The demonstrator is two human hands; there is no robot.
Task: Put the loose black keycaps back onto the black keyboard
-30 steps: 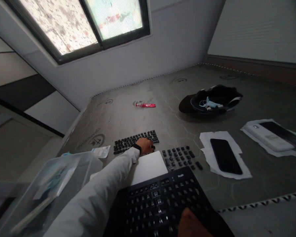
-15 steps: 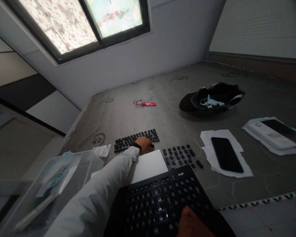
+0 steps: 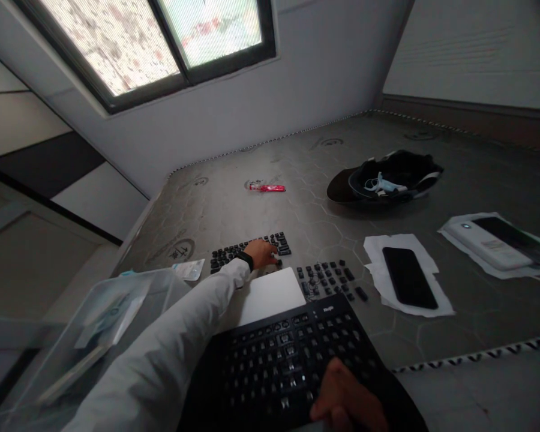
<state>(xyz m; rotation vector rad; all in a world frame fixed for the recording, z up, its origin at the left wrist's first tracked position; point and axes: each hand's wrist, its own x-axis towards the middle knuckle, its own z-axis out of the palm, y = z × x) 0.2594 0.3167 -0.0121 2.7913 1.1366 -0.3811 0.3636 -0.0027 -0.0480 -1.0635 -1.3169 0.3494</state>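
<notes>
A black keyboard point(image 3: 261, 366) with its keycaps off and bare switch posts showing lies tilted close to me. Over its lower right part is my right hand point(image 3: 348, 396), dim, its fingers curled in; what they hold, if anything, is hidden. My left hand point(image 3: 261, 253) reaches out with a dark wristband, its fingers apart and low over the near right part of a block of black keycaps point(image 3: 227, 255) in rows. One loose keycap point(image 3: 278, 263) sits by its fingertips. More keycaps point(image 3: 326, 276) lie spread to the right of a white flat sheet or box point(image 3: 274, 294).
A clear plastic bin point(image 3: 157, 288) stands at left beside a small white packet point(image 3: 191, 270). A red packet point(image 3: 267, 188) lies farther back. To the right are an upturned helmet point(image 3: 387, 180), a black phone point(image 3: 409, 277) on white paper and a white device point(image 3: 486, 243).
My left hand has shifted slightly up and back, its fingers now more apart. My right hand has come further into view over the keyboard. The camera view has moved slightly.
</notes>
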